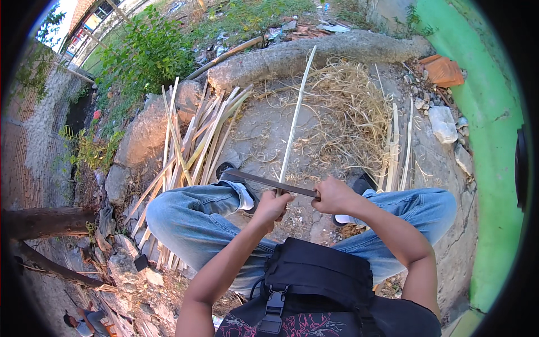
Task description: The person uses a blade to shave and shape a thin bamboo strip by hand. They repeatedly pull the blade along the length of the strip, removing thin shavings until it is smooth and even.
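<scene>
My left hand is closed around the near end of a long pale bamboo strip, which points away from me over the ground. My right hand grips a long dark knife, its handle hidden in the fist. The blade reaches left across the strip just beyond my left hand; whether its edge touches the strip I cannot tell. Both hands are between my bent knees. A heap of split bamboo strips lies to the left, and several more strips lie to the right. Beyond the knife are curly bamboo shavings.
A rough concrete edge curves across the far side. A green wall bounds the right, with broken stones and an orange bag beside it. A black bag rests at my lap. Another person is at the lower left.
</scene>
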A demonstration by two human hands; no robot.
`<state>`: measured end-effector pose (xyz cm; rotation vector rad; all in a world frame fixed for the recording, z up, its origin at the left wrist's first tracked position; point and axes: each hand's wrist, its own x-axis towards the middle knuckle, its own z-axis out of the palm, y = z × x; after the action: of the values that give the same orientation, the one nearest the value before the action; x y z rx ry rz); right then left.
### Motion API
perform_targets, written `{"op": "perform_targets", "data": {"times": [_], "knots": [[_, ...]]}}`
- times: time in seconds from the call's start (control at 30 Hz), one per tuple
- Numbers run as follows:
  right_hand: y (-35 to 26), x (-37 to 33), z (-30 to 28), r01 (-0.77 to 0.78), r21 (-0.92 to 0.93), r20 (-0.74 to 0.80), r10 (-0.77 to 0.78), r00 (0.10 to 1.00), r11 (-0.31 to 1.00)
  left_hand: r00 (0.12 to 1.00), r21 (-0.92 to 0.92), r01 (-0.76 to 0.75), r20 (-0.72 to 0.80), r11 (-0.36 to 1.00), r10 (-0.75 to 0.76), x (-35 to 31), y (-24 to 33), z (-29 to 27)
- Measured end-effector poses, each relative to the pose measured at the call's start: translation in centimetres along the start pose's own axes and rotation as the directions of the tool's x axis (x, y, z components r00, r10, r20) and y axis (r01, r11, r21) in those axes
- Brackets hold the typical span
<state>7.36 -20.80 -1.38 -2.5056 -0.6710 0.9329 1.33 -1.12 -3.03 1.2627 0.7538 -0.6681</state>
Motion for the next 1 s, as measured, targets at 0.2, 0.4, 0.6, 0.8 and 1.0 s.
{"op": "perform_targets", "data": {"times": [0.2, 0.4, 0.6, 0.8, 1.0], "knots": [[2.8, 3.0, 2.8, -0.087, 0.158, -0.077, 0.101, 0.992, 0.984, 0.934, 0.526, -0.263, -0.071, 0.809, 0.350, 0.3, -2.7, 0.0], [5.5, 5.3, 2.2, -0.192, -0.006, -0.216, 0.186, 0.958, 0.981, 0.882, 0.647, -0.313, -0.074, 0.696, 0.466, 0.8, -3.4, -0.6], [12.9, 5.7, -1.2, -0.569, 0.185, -0.287, 0.598, 0.748, 0.801, 0.899, 0.614, -0.300, -0.076, 0.731, 0.432, -0.3, -2.9, -1.0], [8.0, 5.5, -0.5, -0.380, 0.307, -0.258, 0.461, 0.849, 0.872, 0.872, 0.424, -0.394, -0.109, 0.816, 0.477, 2.4, -4.2, -1.9], [7.5, 5.7, 1.4, -0.372, 0.629, -0.036, 0.503, 0.864, 0.683, 0.980, 0.001, -0.178, -0.092, 0.984, 0.177, -0.6, -0.2, -0.9]]}}
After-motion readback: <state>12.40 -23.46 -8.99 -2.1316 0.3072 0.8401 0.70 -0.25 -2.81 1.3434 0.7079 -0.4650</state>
